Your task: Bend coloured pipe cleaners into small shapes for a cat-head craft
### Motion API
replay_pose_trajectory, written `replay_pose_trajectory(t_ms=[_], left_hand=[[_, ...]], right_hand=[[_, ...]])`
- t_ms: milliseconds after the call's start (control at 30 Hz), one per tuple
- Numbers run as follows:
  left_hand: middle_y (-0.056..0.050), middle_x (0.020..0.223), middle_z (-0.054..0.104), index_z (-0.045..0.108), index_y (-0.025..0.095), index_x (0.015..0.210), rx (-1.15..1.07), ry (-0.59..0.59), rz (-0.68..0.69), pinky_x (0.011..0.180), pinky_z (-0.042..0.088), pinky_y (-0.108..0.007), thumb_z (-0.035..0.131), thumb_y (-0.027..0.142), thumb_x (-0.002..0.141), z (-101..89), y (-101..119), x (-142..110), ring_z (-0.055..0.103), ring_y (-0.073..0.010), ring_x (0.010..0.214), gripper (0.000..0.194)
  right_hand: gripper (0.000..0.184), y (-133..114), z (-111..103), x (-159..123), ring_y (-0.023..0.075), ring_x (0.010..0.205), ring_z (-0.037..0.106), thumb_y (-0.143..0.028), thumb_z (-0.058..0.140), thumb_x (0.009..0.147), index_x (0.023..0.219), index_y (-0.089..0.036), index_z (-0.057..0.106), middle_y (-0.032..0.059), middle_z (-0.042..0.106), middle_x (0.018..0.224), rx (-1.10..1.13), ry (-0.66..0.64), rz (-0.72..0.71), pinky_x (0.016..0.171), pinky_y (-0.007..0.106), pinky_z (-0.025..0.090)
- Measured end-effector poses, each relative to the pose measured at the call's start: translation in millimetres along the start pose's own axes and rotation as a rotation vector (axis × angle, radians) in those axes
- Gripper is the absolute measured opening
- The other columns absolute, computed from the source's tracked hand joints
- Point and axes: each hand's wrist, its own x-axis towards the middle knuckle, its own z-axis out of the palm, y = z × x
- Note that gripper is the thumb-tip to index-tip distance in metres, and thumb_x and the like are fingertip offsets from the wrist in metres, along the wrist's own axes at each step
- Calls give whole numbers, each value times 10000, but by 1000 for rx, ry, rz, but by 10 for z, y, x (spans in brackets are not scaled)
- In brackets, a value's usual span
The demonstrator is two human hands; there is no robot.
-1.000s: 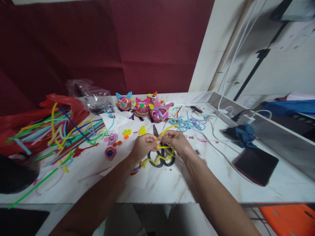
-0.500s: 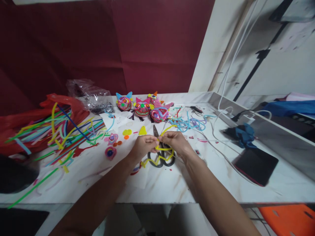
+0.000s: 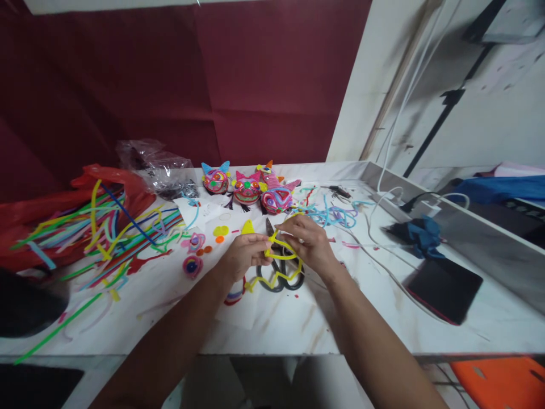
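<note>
Both my hands meet over the middle of the white table (image 3: pixel 272 324). My left hand (image 3: pixel 243 255) pinches a yellow pipe cleaner (image 3: pixel 279 275) near its bent upper end. My right hand (image 3: pixel 307 240) grips the same pipe cleaner from the right, fingers curled round it. The yellow strand hangs down in a zigzag below my hands. Black-handled scissors (image 3: pixel 276 275) lie flat on the table just under and behind the strand.
Three pink pipe-cleaner cat heads (image 3: pixel 248 188) stand at the back. A red bag with several coloured pipe cleaners (image 3: pixel 85 224) fills the left side. Blue pipe-cleaner scraps (image 3: pixel 327 215), white cables (image 3: pixel 383 227), a blue cloth (image 3: pixel 419 233) and a dark tablet (image 3: pixel 445 287) lie at the right.
My right hand has lifted and shifted slightly back, bending the yellow pipe cleaner's top into a wider loop. The left hand keeps its pinch almost in place.
</note>
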Motion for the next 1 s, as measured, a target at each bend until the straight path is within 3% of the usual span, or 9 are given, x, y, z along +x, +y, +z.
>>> replay_pose_trajectory(t_ms=[333,700,833,1000], left_hand=[[-5,624,652,642,149,769,-95,-141,-41,561,518,-230,849,230,610,-39,-6,-19,619,-110,535,274],[-3,639,656,660,140,807,-119,-135,-22,584,518,-236,803,208,647,-13,-3,-24,609,-106,554,225],[2,641,647,651,145,787,-102,-135,6,585,528,-233,852,248,591,11,14,-40,607,-102,566,299],[-1,655,655,644,138,797,-68,-107,83,602,549,-245,862,306,585,43,19,-58,626,-106,570,347]], right_hand=[[196,1,6,-17,224,806,636,-298,586,923,1005,-284,764,70,718,865,-41,-83,-64,727,392,485],[219,-82,-9,-12,231,768,590,-287,546,933,970,-240,756,88,699,831,-129,-125,-92,709,391,453],[192,-146,20,6,216,756,581,-282,553,926,897,-223,733,74,663,783,-29,-122,-15,712,369,450],[141,-162,114,-12,171,705,562,-308,601,881,830,-214,693,27,600,754,164,-54,213,658,315,450]])
